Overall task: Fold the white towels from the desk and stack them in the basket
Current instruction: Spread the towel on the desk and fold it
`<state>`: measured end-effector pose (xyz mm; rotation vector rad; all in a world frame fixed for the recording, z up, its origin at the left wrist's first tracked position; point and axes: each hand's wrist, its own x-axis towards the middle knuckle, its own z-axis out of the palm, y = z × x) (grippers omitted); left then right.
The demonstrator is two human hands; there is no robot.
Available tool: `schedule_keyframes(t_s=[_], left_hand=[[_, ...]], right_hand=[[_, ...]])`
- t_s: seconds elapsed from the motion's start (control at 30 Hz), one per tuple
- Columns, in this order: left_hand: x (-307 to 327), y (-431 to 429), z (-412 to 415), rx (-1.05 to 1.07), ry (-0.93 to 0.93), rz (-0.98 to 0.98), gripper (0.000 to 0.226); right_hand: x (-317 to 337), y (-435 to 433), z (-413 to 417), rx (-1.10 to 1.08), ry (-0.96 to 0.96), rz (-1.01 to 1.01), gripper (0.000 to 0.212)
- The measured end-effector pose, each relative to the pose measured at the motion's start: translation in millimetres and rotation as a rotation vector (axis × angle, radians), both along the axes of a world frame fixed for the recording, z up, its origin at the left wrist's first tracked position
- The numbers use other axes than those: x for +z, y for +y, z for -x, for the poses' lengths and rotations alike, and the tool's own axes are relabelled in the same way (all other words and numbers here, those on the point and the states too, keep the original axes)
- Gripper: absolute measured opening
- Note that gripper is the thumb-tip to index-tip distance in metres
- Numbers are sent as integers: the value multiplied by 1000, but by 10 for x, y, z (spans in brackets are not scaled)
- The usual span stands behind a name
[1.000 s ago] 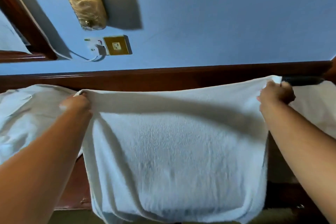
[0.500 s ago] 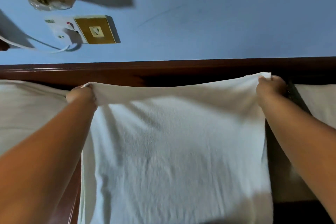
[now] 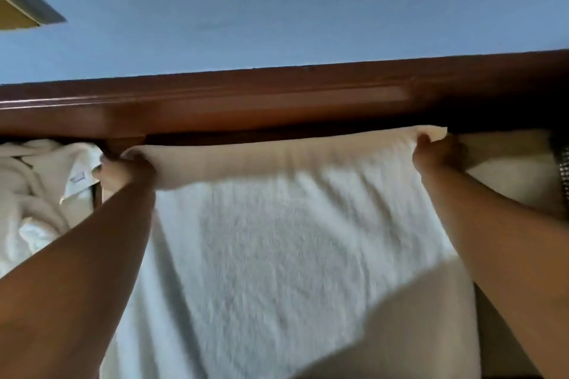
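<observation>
Left hand (image 3: 127,168) clenched on the towel's (image 3: 277,255) far left corner; right hand (image 3: 437,152) clenched on the far right corner. Both arms reach forward, hands about level, close to the bench's far edge by the wooden rail (image 3: 277,101).

Towel: white terry, stretched taut between the two hands, far edge running left-right. The rest of it spreads back toward the person, over the bench's near edge and out of frame at the bottom. So the gripped edge is the far one and the cloth's body lies nearer than the hands. Neither hand is closer to it; the grip looks symmetric.

Judgement: towel is being laid out or tensioned for a fold. The next move likely turns on bringing the far edge back toward the near one, both hands together, or one corner across to the other. Uneven pull would skew the fold.

Other towels: a crumpled white pile (image 3: 34,194) at the bench's left end with a label tag (image 3: 78,177) showing, just beside the left hand; more white cloth (image 3: 508,163) at the right end beyond the right hand.

Bench top mostly covered, dark wood. Blue wall (image 3: 308,9) behind. Basket not in view. Frame is motion-blurred.
</observation>
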<state>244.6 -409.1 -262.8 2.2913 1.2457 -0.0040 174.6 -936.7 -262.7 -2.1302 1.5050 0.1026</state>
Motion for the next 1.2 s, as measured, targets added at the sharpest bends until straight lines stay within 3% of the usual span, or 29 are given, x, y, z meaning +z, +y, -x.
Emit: schedule_keyframes(t_s=[0.1, 0.2, 0.33, 0.47, 0.6, 0.67, 0.77, 0.93, 1.1, 1.2], left_hand=[[-143, -117, 62, -33, -226, -68, 78], [-132, -318, 239, -225, -170, -38, 91], [33, -759, 804, -719, 33, -85, 81], [131, -1308, 1888, -1266, 148, -58, 71], [247, -1762, 3035, -1525, 242, 24, 70], [318, -1914, 3440, -1636, 318, 50, 65], [389, -2042, 3771, -1720, 363, 83, 59], [415, -2242, 4010, -1706, 445, 0, 63], [489, -2490, 4289, -1742, 477, 11, 60], [560, -2652, 4631, -1735, 493, 18, 62]], right_hand=[[-219, 80, -6, -27, 10, 203, 61], [-199, 59, 130, 71, 47, 260, 64], [-24, -24, 598, 179, 56, 112, 71], [183, 74, 1565, 179, 18, -99, 62], [239, 221, 2766, 147, -20, -121, 33], [251, 287, 3317, 124, -44, -116, 34], [275, 327, 3952, 155, -61, -113, 46], [245, 308, 4598, 383, -38, -164, 40], [102, 312, 5109, 363, 115, -222, 40], [76, 247, 5329, 322, 204, -339, 27]])
